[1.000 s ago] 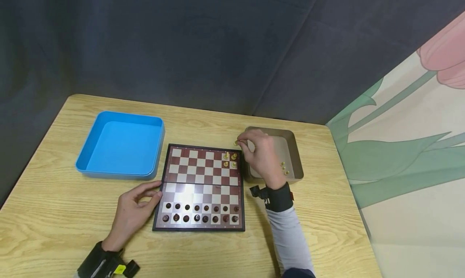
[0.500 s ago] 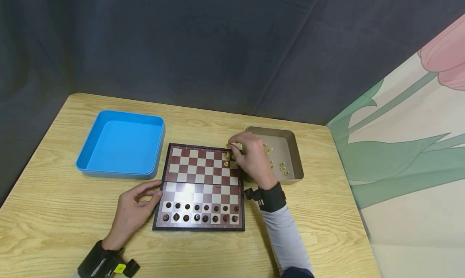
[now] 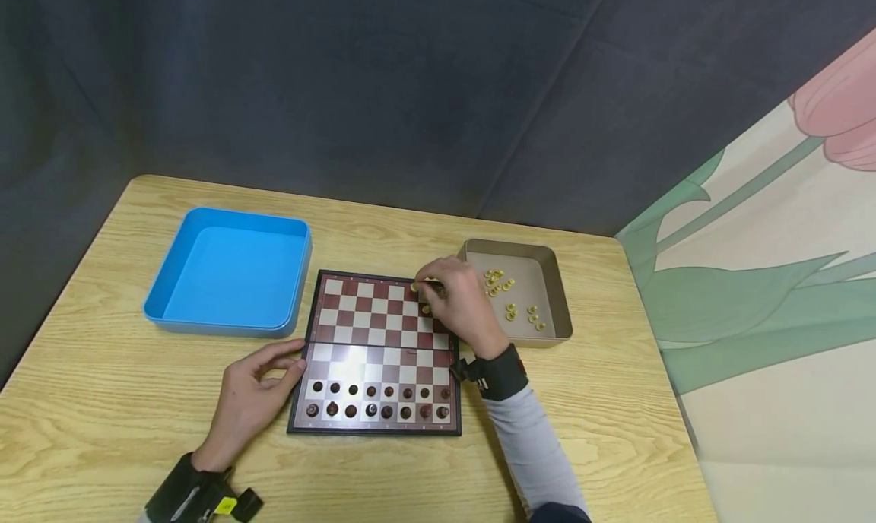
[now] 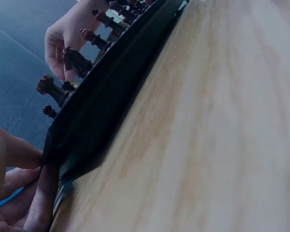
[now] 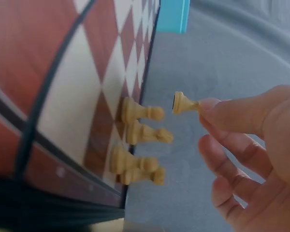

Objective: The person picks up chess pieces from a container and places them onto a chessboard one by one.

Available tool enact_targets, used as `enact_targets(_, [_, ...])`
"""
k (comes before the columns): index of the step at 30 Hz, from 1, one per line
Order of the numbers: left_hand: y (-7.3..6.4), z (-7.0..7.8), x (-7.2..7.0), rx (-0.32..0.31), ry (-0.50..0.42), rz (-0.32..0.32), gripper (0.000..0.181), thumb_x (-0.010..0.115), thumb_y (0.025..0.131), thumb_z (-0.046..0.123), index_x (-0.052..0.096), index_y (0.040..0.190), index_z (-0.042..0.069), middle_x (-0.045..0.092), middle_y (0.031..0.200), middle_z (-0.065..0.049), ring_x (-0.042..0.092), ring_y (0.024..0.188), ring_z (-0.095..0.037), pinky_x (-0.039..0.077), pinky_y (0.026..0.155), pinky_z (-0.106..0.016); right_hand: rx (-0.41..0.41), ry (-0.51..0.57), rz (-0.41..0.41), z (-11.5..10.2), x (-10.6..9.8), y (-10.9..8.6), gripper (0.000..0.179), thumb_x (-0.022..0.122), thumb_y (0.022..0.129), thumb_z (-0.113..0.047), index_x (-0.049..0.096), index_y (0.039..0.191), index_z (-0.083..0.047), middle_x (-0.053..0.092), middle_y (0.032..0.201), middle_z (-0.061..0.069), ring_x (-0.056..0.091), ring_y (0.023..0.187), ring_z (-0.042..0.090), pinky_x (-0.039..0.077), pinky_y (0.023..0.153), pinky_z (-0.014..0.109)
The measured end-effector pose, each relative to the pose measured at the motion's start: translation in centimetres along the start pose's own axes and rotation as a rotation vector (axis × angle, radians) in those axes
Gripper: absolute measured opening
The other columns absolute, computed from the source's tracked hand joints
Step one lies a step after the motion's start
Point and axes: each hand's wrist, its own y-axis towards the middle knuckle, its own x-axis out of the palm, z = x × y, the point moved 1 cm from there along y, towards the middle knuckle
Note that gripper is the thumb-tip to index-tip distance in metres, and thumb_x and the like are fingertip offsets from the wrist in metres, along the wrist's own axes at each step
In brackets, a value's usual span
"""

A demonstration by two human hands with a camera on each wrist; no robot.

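A folding chessboard (image 3: 363,339) lies open on the table. My left hand (image 3: 249,390) touches its left edge with thumb and fingertips. Between thumb and index finger, my right hand (image 3: 461,302) pinches a cream chess piece (image 5: 183,103) by its top, base toward the board; the fingers hide which piece it is. In the right wrist view this piece is apart from the board, close to several standing cream pieces (image 5: 140,133) in the far right corner. Dark chess pieces (image 3: 371,410) stand in two rows along the near side. In the left wrist view a dark knight (image 4: 76,61) shows among them.
Right of the board stands a shallow grey-brown box (image 3: 557,302) with several loose yellowish pieces (image 3: 510,312) inside. A blue tray (image 3: 299,272) sits at the back left of the wooden table (image 3: 369,477). Dark cloth (image 3: 342,90) hangs behind.
My right hand has moved left from over the box to the board's far right corner, carrying the chess piece. More loose pieces in the box now show. The left hand stays put.
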Motion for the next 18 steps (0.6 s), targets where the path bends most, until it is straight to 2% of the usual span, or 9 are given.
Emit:
enact_targets(12, [-0.06, 0.07, 0.02, -0.006, 0.006, -0.001, 0.034, 0.076, 0.091, 0.008, 0.074, 0.125, 0.001, 0.074, 0.116, -0.02, 0.073, 0.088, -0.004, 0.063, 0.069, -0.02, 0.04, -0.013, -0.05, 0.29, 0.81, -0.1, 0.006, 0.076, 0.092, -0.01, 0.081, 0.095, -0.011, 0.077, 0.098, 0.001, 0.068, 0.094, 0.018, 0.055, 0.09, 0.037])
enact_targets(18, [-0.04, 0.01, 0.01, -0.004, 0.002, 0.0, 0.035, 0.076, 0.092, 0.01, 0.074, 0.125, 0.001, 0.074, 0.115, -0.02, 0.07, 0.087, 0.002, 0.063, 0.068, -0.02, 0.047, -0.009, -0.059, 0.2, 0.93, -0.06, 0.006, 0.077, 0.091, -0.01, 0.081, 0.096, -0.01, 0.077, 0.097, 0.001, 0.067, 0.092, 0.018, 0.056, 0.085, 0.035])
